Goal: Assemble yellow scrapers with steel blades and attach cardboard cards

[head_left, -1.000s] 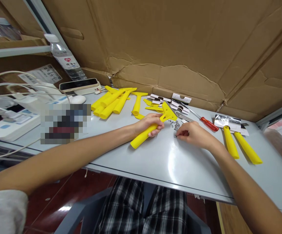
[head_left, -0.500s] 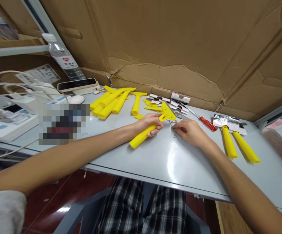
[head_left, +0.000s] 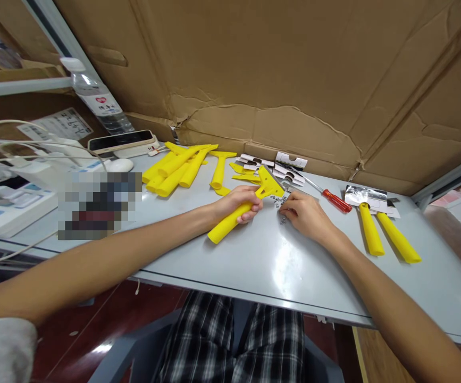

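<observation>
- The left grip [head_left: 244, 204] is curled closed around the handle of a yellow scraper [head_left: 230, 221], just short of its head; the butt end sticks out nearer and to the left of this grip, the head beyond it to the right
- The right grip [head_left: 304, 213] is beside the head, thumb and fingers drawn close together with hardly any opening, at some small metal pieces [head_left: 278, 202]; whether it has hold of one I cannot tell
- What could go wrong here, I judge: the pieces are tiny and loose, so a careless brush from the right grip could scatter them, and a weak pinch could drop one; the scraper could also twist in the left grip, since the handle is round and the hold sits to one side of the head
- The scraper's long axis slants across the table [head_left: 250, 266], from near left to far right; its head points away and rightward, towards the pieces
- Beyond the left grip lie flat yellow parts [head_left: 244, 177] and white card sleeves [head_left: 290, 165]; further left, a heap of yellow scrapers [head_left: 174, 170]
- Beyond the right grip and to its right is a red-handled screwdriver [head_left: 337, 201], then two sleeved scrapers [head_left: 371, 230]
- Farthest, past both grips, a cardboard sheet [head_left: 294, 64] stands behind everything
</observation>
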A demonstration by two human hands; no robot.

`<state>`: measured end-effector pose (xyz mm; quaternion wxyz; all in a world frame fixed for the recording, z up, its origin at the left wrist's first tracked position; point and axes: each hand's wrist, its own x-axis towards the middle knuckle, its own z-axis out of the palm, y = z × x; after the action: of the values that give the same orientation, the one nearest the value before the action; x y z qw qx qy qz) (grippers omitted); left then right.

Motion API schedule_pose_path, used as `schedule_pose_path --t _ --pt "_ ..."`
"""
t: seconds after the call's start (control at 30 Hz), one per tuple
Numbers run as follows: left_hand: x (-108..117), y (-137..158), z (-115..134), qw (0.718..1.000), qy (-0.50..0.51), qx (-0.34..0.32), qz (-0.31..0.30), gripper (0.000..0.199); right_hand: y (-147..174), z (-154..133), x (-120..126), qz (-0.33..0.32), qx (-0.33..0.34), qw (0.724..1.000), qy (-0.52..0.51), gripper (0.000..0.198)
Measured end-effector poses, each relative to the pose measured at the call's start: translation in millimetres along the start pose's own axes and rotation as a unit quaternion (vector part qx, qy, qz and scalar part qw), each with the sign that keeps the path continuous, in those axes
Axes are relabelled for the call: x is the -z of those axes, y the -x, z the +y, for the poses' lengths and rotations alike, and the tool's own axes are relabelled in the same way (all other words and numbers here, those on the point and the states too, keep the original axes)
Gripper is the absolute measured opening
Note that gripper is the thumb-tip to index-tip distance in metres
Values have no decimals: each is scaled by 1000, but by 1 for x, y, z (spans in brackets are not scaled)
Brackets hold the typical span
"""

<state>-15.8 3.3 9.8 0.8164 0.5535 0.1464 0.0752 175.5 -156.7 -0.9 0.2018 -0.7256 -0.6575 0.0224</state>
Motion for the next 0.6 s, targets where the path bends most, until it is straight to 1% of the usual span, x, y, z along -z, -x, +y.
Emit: schedule_pose_path --t 0.07,0.13,0.2,0.27,0.3,0.37,0.47,0.53,0.6 --pt "1 0 -1 1000 3 2 -3 19 0 2 1 16 3 1000 -5 23" --pt "2 -1 -1 1000 8 2 -9 18 -1 3 5 53 12 998 -35 20" --pt "2 -1 -1 1000 18 0 -20 17 -2 1 10 102 19 989 -106 17" --pt "1 1 0 999 35 2 -40 18 -4 -3 17 139 17 968 -209 21" --pt "0 2 1 997 46 5 -55 19 -4 -6 19 147 11 954 -262 25" --pt "-2 6 2 994 65 15 -90 19 -5 -12 22 145 -5 925 -351 33" --pt "-6 12 2 989 75 27 -125 17 -5 -19 19 128 -35 890 -437 40" --pt "-8 15 1 989 75 30 -126 16 -4 -22 16 121 -50 878 -461 41" --pt "-9 16 0 988 74 36 -131 16 -3 -23 13 119 -56 877 -462 41"
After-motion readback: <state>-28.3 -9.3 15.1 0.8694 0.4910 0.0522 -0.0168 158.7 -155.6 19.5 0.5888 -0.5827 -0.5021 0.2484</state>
